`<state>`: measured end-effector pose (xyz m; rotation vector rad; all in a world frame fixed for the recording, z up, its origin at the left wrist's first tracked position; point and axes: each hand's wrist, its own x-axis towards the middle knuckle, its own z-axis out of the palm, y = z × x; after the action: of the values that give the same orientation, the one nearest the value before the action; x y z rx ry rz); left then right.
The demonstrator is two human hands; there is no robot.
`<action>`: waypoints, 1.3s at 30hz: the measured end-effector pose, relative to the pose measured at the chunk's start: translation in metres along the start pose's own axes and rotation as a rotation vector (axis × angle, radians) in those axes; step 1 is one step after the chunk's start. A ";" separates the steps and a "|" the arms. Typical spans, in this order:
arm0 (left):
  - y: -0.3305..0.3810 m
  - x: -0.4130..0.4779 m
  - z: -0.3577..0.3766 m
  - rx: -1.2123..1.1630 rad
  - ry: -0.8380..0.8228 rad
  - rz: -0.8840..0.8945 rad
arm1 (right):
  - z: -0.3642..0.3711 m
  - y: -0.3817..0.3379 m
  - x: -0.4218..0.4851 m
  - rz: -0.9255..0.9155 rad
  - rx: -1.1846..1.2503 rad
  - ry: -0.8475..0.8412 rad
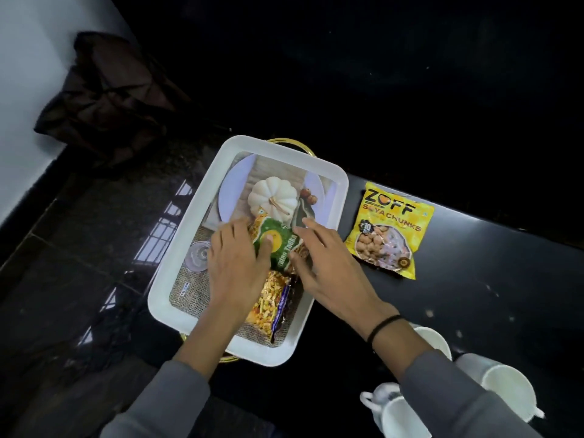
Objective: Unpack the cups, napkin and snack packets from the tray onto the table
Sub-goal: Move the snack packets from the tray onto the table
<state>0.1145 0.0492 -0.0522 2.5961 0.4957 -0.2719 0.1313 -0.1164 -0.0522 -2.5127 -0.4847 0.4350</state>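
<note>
Looking down past my grey sleeves point(164, 403), I see three white cups point(505, 387) standing on the black table point(493, 298) at my near right, partly hidden by my right forearm. A black band point(384, 327) circles that wrist. Both my hands are inside the white tray point(167, 298), which sits on the table's left end with gold handles showing at its near and far ends. My left hand point(235, 267) lies over the green packet point(279, 245), thumb pressed on its face, and my right hand point(328, 267) pinches the packet's right edge between thumb and fingers. An orange packet point(268, 303) lies in the tray just nearer, partly under my left hand. The tray's floor is printed with a white pumpkin picture. To the right, on the table and apart from the tray, lies a yellow packet point(390, 229). Left of the table, dark glossy floor point(79, 248) reflects a barred window. Farther off, a dark brown cloth point(104, 99) is heaped against a pale wall point(28, 64), and the far room is black.
</note>
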 end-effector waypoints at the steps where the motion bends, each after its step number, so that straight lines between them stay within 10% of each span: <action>1: -0.007 0.004 -0.001 -0.028 -0.039 -0.051 | 0.004 -0.005 0.003 0.022 0.017 -0.024; 20: 0.006 0.038 -0.024 -1.111 -0.324 0.015 | -0.021 0.003 0.006 0.311 0.929 0.013; 31: 0.110 0.005 0.016 -0.933 -0.468 -0.209 | -0.060 0.057 -0.034 0.743 1.458 0.042; 39: 0.185 -0.021 0.060 -0.833 -0.536 -0.161 | -0.101 0.112 -0.085 0.812 1.312 0.197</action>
<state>0.1615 -0.1380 -0.0209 1.5963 0.4818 -0.6353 0.1243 -0.2852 -0.0169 -1.3027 0.7408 0.5283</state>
